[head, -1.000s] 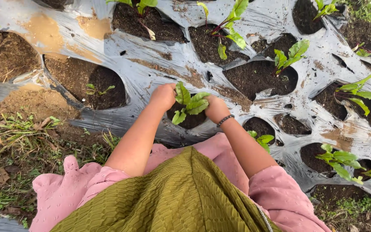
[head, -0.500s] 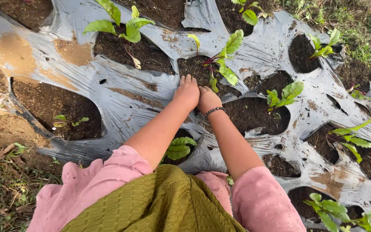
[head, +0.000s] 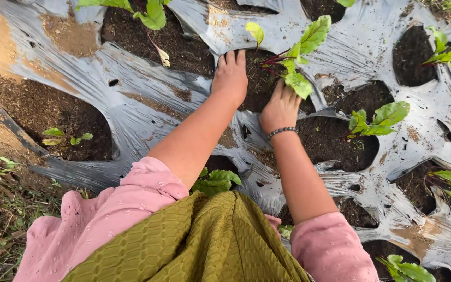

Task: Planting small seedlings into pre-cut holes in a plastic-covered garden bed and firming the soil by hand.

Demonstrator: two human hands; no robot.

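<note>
My left hand (head: 230,75) lies flat, palm down, on the dark soil at the edge of a hole in the grey plastic mulch sheet (head: 147,99). My right hand (head: 280,107), with a beaded bracelet on the wrist, presses on the soil beside it. Just past its fingers stands a red-stemmed beet seedling (head: 298,57) with green leaves. Neither hand holds anything, and the fingers rest close together on the earth. Pink sleeves and an olive-green cloth fill the bottom of the view.
Several more soil holes in the sheet hold seedlings: one (head: 377,117) at right, one (head: 147,13) at top left, a small one (head: 66,136) at left, one (head: 215,180) under my arms. Grass and bare earth (head: 1,209) border the sheet at lower left.
Both hands have moved from the near seedling's hole forward to the farther hole with the red-stemmed seedling. The near seedling now lies beneath my arms.
</note>
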